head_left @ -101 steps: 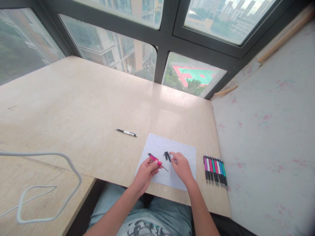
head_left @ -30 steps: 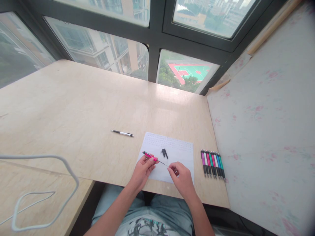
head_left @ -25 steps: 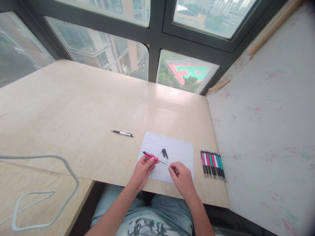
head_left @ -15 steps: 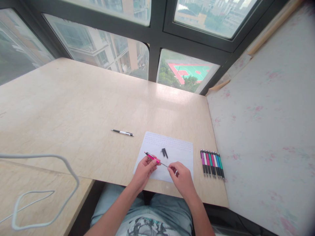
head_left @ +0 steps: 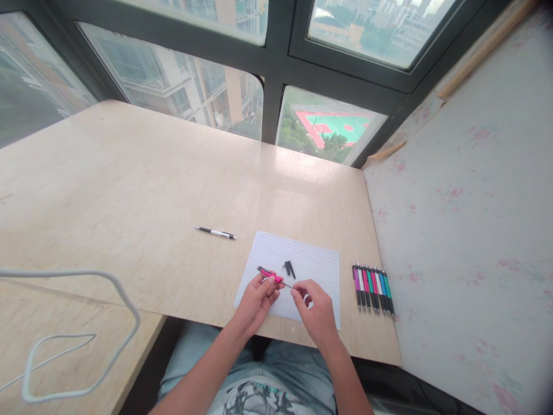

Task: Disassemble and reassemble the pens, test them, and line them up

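My left hand [head_left: 258, 300] is closed round the pink barrel of a pen [head_left: 268, 275], its clip end tilted up to the left. Between thumb and finger, my right hand [head_left: 317, 308] pinches the outer end of a thin dark refill [head_left: 288, 285]. The refill's other end meets the open front of the barrel. Both hands are just above a sheet of paper [head_left: 322, 268] with handwriting along its top. Small black pen parts [head_left: 289, 268] lie on the sheet beyond my fingers.
A white and black pen [head_left: 215, 233] lies left of the paper. To the right, several coloured pens [head_left: 372, 288] form a row beside the papered wall [head_left: 453, 242]. A white cable [head_left: 123, 294] loops at the left. Windows stand behind the table [head_left: 173, 178].
My right hand has moved slightly left and up, closer to my left hand. Less of the refill shows outside the pink barrel.
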